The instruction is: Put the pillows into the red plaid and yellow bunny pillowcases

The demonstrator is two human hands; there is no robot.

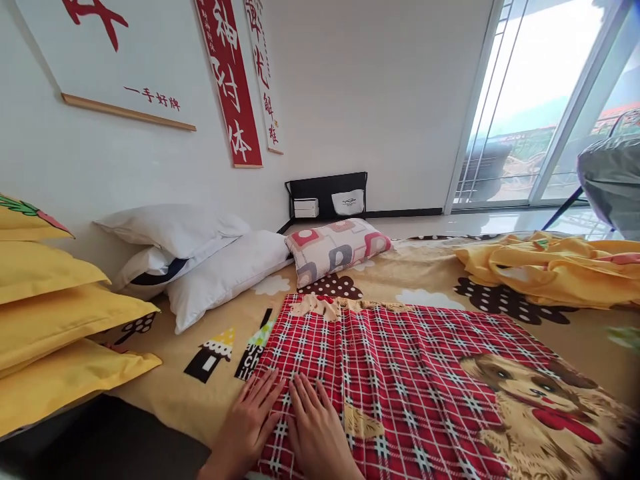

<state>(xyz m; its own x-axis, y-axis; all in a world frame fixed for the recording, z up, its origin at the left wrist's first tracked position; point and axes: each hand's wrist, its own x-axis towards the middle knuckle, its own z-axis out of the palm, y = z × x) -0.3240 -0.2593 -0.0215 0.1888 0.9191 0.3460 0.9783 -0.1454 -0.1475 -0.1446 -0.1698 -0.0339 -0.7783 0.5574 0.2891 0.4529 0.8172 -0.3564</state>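
Note:
A red plaid pillowcase-like cloth [400, 373] with a dog picture at its right end lies spread out, slightly wrinkled, on the tan patterned bedsheet [170, 393]. Near its left edge my left hand [247, 420] lies flat, fingers stretched out. Beside it my right hand [317, 423] also presses flat on the plaid cloth, with its fingers extended. Neither hand grips anything. A tan printed strip shows along the far edge of the cloth.
Stacked yellow pillows [65, 307] stand at the left, with white pillows [220, 273] beyond them. A patterned pillow [335, 250] lies past the plaid cloth. Crumpled yellow fabric [550, 267] is at the right. A black rack [327, 193] stands by the wall.

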